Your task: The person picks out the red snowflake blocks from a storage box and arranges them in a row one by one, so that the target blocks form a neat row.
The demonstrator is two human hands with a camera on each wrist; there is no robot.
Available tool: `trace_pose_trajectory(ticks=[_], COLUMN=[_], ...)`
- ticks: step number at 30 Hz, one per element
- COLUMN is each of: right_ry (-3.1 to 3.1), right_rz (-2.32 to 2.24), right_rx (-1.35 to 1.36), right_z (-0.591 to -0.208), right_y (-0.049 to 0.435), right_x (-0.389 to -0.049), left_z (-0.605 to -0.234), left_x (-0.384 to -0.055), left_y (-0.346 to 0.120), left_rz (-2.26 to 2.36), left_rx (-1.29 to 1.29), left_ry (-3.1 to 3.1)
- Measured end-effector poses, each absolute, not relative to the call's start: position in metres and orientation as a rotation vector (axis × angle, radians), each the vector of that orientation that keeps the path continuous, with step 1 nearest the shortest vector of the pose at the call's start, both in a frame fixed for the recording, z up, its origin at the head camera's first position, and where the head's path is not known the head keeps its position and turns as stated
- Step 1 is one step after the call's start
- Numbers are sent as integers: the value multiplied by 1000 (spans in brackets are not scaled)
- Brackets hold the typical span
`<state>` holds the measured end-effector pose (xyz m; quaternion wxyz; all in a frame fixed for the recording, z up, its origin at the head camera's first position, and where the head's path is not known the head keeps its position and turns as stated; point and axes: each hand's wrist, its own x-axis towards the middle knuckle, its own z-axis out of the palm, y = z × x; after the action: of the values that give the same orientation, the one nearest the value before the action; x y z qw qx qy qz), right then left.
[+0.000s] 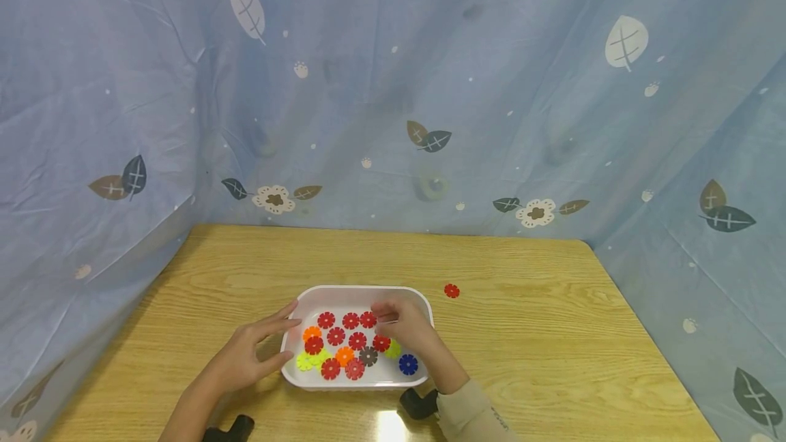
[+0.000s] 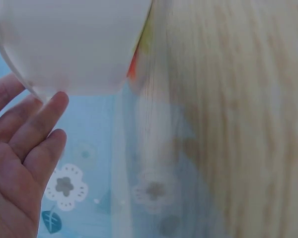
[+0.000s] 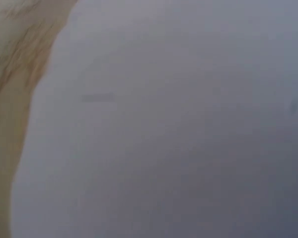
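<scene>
A white plastic tray (image 1: 356, 385) holds several notched snowflake discs: red (image 1: 336, 336), orange (image 1: 344, 356), yellow (image 1: 304, 361), grey (image 1: 368, 356) and blue (image 1: 408, 364). At the tray's left end is my left hand (image 1: 248, 357), its fingers and thumb spread along the rim. The left wrist view shows these fingertips against the tray's outer wall (image 2: 74, 49). My right hand (image 1: 405, 325) reaches over the tray's right part, thumb and fingers apart, close to a red disc (image 1: 368, 320). It is slightly blurred. Only the pale tray surface (image 3: 164, 124) fills most of the right wrist view.
One more red disc (image 1: 452, 290) lies on the wooden table (image 1: 528, 333), right of the tray. Blue patterned cloth (image 1: 368, 87) hangs behind the table and at both sides. Black wrist gear (image 1: 419, 404) shows below the right forearm.
</scene>
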<state>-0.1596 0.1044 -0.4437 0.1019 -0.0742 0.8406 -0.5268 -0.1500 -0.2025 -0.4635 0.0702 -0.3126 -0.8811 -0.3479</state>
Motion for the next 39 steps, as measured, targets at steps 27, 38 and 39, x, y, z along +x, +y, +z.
trace_pose_trajectory(ticks=[27, 38, 39], right_ry=[2798, 2837, 2840], right_rz=[-922, -806, -803], right_rx=[-258, -325, -332], right_z=[-451, -452, -453], right_y=[95, 93, 93], right_x=[-153, -154, -154], left_z=[-462, -464, -464], left_x=[-150, -151, -151], left_y=[-202, -202, -202], left_rz=[-1047, -1055, -1056], left_rx=[-985, -981, -984], left_ry=[-2618, -2610, -2606])
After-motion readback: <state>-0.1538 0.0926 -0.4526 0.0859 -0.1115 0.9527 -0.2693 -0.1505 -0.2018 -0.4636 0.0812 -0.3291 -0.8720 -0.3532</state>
